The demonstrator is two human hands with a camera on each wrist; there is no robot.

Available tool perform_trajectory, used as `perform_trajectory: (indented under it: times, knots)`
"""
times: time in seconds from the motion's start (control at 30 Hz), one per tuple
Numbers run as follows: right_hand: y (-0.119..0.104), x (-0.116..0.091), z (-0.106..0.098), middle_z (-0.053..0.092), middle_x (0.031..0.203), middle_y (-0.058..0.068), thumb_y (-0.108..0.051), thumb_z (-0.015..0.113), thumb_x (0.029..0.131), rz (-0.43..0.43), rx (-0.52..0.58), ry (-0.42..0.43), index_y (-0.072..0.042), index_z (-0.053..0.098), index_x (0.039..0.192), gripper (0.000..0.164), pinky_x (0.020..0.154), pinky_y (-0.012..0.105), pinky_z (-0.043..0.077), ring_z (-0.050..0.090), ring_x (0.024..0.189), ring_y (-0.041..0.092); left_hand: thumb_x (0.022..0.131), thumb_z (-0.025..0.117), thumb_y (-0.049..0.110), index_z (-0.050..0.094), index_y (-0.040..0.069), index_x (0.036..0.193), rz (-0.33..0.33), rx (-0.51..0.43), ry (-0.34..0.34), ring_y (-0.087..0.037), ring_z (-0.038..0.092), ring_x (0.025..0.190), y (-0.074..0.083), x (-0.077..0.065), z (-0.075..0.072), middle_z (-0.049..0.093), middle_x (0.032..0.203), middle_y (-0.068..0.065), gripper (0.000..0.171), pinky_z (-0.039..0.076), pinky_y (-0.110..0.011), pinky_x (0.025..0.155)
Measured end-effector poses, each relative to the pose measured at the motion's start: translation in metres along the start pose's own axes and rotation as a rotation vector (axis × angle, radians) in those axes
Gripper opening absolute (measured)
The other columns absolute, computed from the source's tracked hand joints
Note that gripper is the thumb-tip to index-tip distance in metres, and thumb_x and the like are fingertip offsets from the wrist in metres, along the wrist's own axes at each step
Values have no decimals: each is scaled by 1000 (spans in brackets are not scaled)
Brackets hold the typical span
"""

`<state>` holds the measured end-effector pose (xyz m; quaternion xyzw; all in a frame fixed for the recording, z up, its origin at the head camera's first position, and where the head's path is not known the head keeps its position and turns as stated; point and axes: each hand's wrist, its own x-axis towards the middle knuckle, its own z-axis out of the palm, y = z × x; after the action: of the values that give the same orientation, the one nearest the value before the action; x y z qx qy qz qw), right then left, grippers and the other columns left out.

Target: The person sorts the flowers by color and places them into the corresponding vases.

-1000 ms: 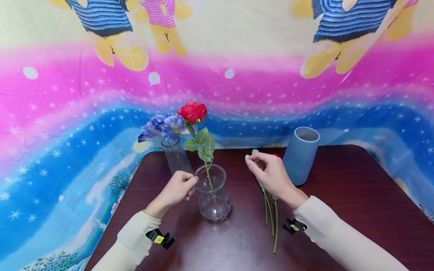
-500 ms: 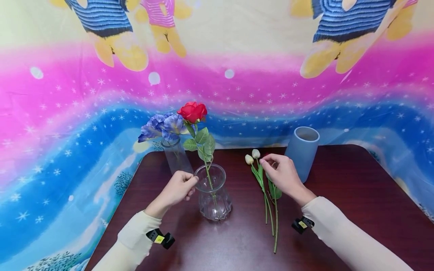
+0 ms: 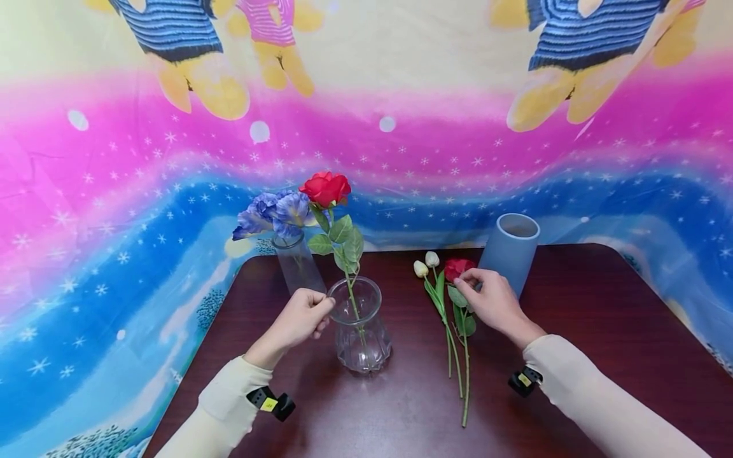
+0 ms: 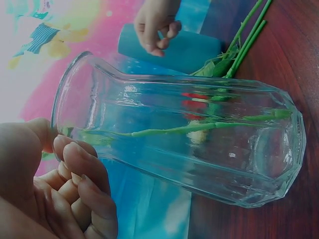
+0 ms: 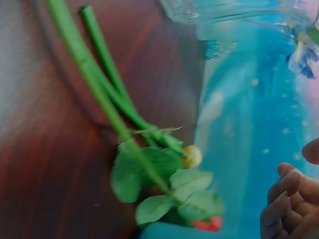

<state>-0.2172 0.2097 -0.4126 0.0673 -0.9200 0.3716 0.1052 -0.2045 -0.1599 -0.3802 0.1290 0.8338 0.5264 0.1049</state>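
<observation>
My left hand (image 3: 300,315) pinches the rim of a clear glass vase (image 3: 363,353) between thumb and fingers. Inside that vase leans a single red rose (image 3: 325,189) with green leaves. My right hand (image 3: 495,302) is over a second red rose (image 3: 456,267) that lies on the table. In the right wrist view the right hand's fingers (image 5: 279,199) bend loosely, apart from the thumb, and nothing shows between them. Two white tulips (image 3: 432,259) lie beside the second rose, their stems pointing toward me.
A blue-grey vase (image 3: 509,254) stands behind my right hand. At the back left a narrow glass vase (image 3: 300,270) holds purple-blue flowers (image 3: 286,213). A printed cloth (image 3: 389,152) hangs behind the dark wooden table (image 3: 401,407).
My right hand has moved right and toward me, away from the tulip heads, uncovering them and the lying rose's bloom. The left hand stays on the vase rim.
</observation>
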Motion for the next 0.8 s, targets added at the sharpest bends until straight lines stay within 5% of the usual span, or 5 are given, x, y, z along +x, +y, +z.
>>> perform_trajectory:
  times: [0.47,0.63,0.8]
  knots:
    - [41,-19,15,51,58,-4,-27,64,97,60,-141,-171,-12,70,84,21,48,31,36,46,52,13,100,50,11,44,9,59,0,1,7,-9,45,42,-1,0,-2,48,50,1,42,43,-21,46]
    - [46,-23,20,40,54,-7,-28,66,96,87,-183,-230,-17,54,62,38,46,28,31,39,49,11,100,50,11,44,9,59,6,7,6,-9,45,42,-1,0,-1,48,50,1,42,43,-22,46]
    - [49,-26,24,34,53,-7,-29,68,95,95,-187,-249,-20,44,58,45,46,28,28,37,49,11,101,48,11,45,9,58,-1,6,8,-9,45,42,-1,0,0,48,50,1,43,42,-21,47]
